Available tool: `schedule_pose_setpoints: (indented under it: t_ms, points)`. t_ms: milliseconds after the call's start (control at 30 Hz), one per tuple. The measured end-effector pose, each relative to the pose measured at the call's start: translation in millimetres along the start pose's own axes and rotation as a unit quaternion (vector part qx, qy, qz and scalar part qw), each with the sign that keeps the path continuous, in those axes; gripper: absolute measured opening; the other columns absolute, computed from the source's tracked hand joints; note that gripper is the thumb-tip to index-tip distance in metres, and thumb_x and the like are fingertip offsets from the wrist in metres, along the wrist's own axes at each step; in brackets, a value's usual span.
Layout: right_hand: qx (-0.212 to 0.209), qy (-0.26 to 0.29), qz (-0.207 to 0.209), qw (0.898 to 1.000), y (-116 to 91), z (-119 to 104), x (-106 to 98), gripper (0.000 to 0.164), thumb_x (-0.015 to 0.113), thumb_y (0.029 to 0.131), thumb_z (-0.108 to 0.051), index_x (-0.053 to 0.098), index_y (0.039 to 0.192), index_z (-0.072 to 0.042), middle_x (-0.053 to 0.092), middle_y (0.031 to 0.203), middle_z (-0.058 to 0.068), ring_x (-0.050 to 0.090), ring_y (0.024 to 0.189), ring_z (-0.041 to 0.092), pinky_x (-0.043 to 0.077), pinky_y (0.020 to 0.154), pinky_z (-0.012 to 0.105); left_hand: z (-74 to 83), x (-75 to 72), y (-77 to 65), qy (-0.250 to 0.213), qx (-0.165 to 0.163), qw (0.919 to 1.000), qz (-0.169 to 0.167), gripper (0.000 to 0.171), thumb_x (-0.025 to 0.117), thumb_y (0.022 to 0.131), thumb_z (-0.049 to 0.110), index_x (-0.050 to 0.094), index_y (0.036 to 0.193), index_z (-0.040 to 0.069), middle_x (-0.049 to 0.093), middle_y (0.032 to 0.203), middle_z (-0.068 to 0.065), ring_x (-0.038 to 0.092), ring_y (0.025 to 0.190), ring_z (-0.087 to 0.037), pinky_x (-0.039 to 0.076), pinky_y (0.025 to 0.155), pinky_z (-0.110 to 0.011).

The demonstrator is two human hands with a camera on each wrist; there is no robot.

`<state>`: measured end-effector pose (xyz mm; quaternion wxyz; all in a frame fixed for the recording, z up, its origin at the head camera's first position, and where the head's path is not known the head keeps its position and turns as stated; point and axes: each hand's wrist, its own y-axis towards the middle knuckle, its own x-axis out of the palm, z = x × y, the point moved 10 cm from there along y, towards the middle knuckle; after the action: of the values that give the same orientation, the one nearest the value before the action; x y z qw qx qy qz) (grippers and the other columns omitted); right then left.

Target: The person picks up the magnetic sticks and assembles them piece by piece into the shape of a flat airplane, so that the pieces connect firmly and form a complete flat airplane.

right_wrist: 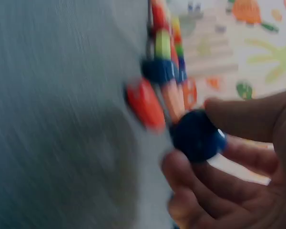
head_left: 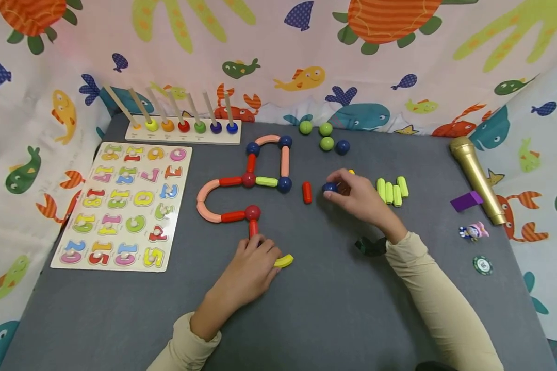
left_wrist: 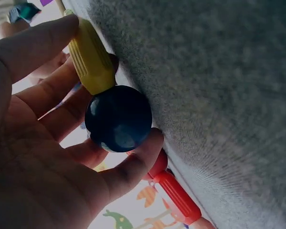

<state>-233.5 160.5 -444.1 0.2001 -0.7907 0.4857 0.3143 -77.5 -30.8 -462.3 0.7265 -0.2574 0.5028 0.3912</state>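
Observation:
My left hand is at the lower end of a chain of magnetic rods and balls. In the left wrist view it holds a yellow rod between thumb and fingers, with a dark blue ball joined to the rod's end and a fingertip against the ball. The head view shows the rod's curved free end poking out on the right, the ball hidden. My right hand pinches another dark blue ball by its fingertips, just right of a loose red rod. The chain includes a red ball.
Several light green rods lie right of the right hand. Behind are green balls and a blue ball. A number puzzle board and peg stand occupy the left; a gold microphone lies right.

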Motion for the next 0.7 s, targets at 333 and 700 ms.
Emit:
schedule_pose_setpoints:
  t_ms: [333, 700]
  points:
    - [-0.04, 0.147, -0.214, 0.965, -40, -46, 88, 0.027, 0.076, 0.102, -0.015, 0.067, 0.126, -0.007, 0.069, 0.108, 0.001, 0.065, 0.095, 0.022, 0.055, 0.084, 0.035, -0.2, 2.6, 1.1, -0.022, -0.009, 0.9995, -0.019, 0.024, 0.08, 0.099, 0.023, 0.071, 0.117, 0.009, 0.069, 0.114, -0.005, 0.054, 0.121, -0.032, 0.044, 0.101, -0.058]
    - [-0.057, 0.126, -0.232, 0.963, -48, -47, 101, 0.021, 0.073, 0.105, -0.018, 0.069, 0.123, -0.008, 0.069, 0.1, -0.002, 0.064, 0.086, 0.019, 0.054, 0.077, 0.034, -0.1, 2.9, -0.7, -0.024, -0.008, 0.9996, -0.014, 0.024, 0.081, 0.098, 0.021, 0.07, 0.116, 0.009, 0.068, 0.111, -0.006, 0.055, 0.12, -0.032, 0.043, 0.102, -0.059]
